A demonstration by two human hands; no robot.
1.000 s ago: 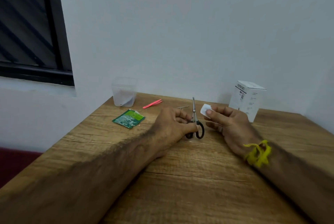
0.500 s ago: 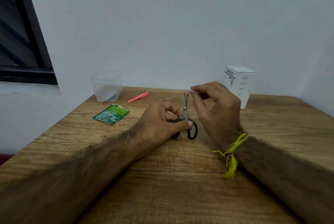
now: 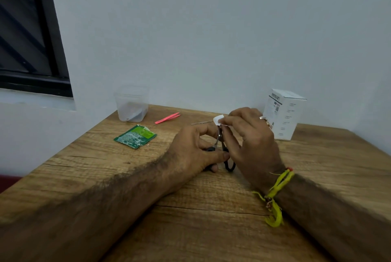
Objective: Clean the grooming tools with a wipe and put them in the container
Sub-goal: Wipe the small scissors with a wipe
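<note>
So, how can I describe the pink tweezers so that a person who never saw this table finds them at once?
Start at the clear plastic container in the far left corner of the wooden table, by the wall. Just to its right the pink tweezers lie flat on the wood, beyond the green sachet. They are the only bright pink thing, thin and pointed.
</note>
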